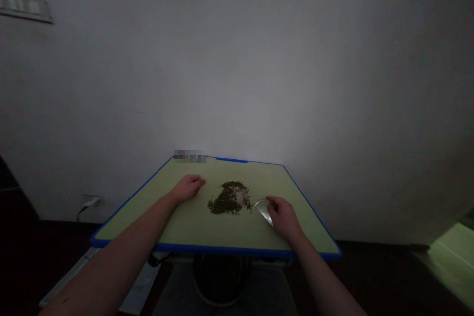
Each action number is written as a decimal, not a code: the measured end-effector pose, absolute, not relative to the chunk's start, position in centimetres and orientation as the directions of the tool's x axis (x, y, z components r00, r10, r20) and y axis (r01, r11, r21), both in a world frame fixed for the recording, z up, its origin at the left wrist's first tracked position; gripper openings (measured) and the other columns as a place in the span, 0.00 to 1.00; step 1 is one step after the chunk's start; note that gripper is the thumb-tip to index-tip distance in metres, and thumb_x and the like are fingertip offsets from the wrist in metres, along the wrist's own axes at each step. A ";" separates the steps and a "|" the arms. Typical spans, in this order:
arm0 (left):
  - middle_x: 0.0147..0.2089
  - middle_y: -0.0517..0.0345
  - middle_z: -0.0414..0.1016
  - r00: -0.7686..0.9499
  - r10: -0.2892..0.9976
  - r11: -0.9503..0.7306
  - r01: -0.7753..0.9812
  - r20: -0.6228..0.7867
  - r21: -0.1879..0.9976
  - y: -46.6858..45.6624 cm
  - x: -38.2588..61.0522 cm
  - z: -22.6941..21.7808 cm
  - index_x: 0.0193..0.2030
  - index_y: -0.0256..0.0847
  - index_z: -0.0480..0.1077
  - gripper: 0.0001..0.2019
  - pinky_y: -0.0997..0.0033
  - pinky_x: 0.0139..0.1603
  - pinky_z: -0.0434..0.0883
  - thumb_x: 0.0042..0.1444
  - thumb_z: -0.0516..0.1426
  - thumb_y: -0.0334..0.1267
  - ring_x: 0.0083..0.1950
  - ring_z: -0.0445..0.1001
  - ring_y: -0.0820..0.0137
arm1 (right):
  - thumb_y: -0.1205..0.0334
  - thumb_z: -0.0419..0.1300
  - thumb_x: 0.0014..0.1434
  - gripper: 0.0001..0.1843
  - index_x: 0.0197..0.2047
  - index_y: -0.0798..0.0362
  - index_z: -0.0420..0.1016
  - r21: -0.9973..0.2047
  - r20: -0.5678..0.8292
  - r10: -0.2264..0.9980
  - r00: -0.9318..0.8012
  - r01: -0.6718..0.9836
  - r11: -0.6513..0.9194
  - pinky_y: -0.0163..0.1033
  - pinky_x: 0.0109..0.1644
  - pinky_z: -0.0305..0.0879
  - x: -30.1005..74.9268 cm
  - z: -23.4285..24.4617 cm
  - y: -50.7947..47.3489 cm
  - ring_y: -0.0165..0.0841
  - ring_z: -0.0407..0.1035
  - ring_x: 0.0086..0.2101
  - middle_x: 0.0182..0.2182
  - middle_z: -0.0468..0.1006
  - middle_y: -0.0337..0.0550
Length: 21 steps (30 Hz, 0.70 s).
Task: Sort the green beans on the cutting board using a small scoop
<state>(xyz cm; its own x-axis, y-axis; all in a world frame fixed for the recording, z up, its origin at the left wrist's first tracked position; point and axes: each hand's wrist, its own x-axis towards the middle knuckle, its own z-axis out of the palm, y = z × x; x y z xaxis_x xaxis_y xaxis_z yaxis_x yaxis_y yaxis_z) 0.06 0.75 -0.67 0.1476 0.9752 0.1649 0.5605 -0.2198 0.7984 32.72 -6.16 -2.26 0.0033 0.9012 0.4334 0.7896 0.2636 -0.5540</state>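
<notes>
Many small, dark greenish-brown bits make up the loose pile near the middle of the desk, with a pale pinkish-grey patch on its right side and stray bits around its edges. Just to the right, we have our right hand closed on a shiny, curved piece, its pale rim turned towards the pile but apart from it. We cannot tell whether this piece is a scraper or a shallow dish.

To the left of the pile, well clear of it, our left hand rests low over the desk, fingers together and partly curled; we cannot tell whether anything is inside.

The bits lie loose, so we judge that a quick push with the curved piece could scatter them across the smooth top. A forearm dragged inward could carry strays over the near blue edge. Below that edge sits a dark round vessel, and bits falling there might land in it or beside it. The dim light could also make us miss strays.

Beyond the far edge stands a plain grey wall.
</notes>
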 end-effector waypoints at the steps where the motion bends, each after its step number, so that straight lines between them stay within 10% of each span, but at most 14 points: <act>1: 0.14 0.65 0.54 0.144 0.975 -0.222 0.562 0.170 0.797 0.7 0.1 -0.7 0.16 0.39 0.58 0.18 0.74 0.21 0.53 0.46 0.48 0.51 0.18 0.55 0.76 | 0.64 0.50 0.50 0.17 0.43 0.57 0.72 -0.551 0.425 0.905 0.007 0.796 0.253 0.37 0.43 0.62 32.7 -2.2 -6.2 0.33 0.68 0.36 0.36 0.75 0.47; 11: 0.14 0.65 0.55 0.124 0.983 -0.185 0.578 0.139 0.794 0.5 0.3 -0.4 0.16 0.39 0.57 0.18 0.74 0.20 0.53 0.46 0.48 0.51 0.17 0.55 0.76 | 0.66 0.49 0.51 0.17 0.43 0.56 0.71 -0.540 0.440 0.894 -0.085 0.770 0.339 0.35 0.44 0.61 32.3 -2.2 -6.2 0.31 0.67 0.37 0.38 0.74 0.46; 21: 0.13 0.65 0.55 0.137 0.980 -0.194 0.555 0.141 0.809 0.8 0.0 -0.9 0.17 0.39 0.58 0.19 0.74 0.20 0.53 0.46 0.48 0.52 0.17 0.55 0.76 | 0.65 0.49 0.50 0.19 0.43 0.60 0.72 -0.483 0.457 0.877 0.150 0.870 0.103 0.40 0.46 0.60 33.5 -2.4 -5.6 0.36 0.67 0.39 0.38 0.74 0.52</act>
